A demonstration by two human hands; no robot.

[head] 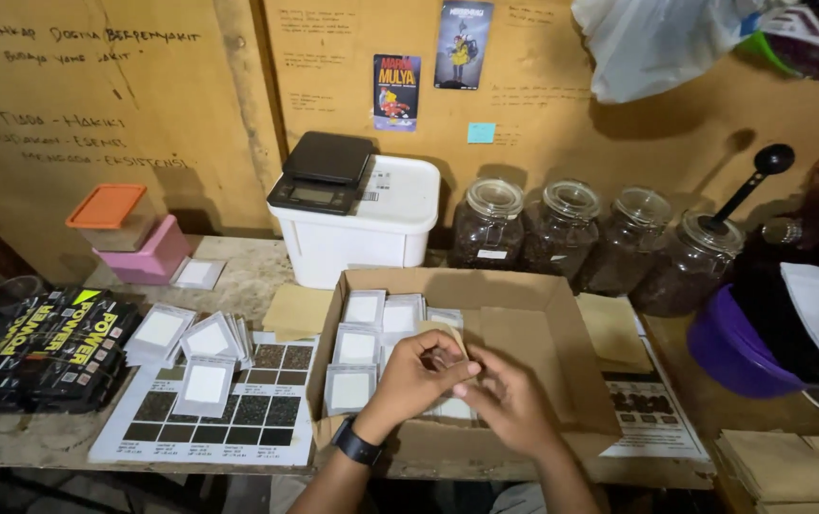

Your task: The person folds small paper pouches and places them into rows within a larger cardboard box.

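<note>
— What are the two hands doing?

— Both meet over the open cardboard box [533, 333] at the front edge of the worktop [48, 438]. The left hand [416, 374], with a black wristband, and the right hand [509, 400] pinch a small tan paper pouch [443, 335] between their fingertips. Each hand is closed on it, holding it just above the box floor.

— What lies in the box?

— Small square sachets with white windows [364, 306], laid in rows against its left wall. The right half of the box floor is bare cardboard.

— And left of the box?

— A fanned stack of the same kind of sachets [208, 338] rests on a printed sheet with a grid of dark squares [267, 411]. Further left lie black packets with yellow lettering [52, 347].

— Behind it?

— A white tub [371, 228] with a black digital scale [322, 171] on its lid, then four glass jars of dark contents [571, 233] in a row along the wall. The rightmost jar has a black scoop [757, 181] standing in it. At the far left sit a pink box [148, 252] and a container with an orange lid [109, 214].

— On the right?

— A purple bowl [729, 347], and flat tan pouches [795, 466] stacked at the near corner.
</note>
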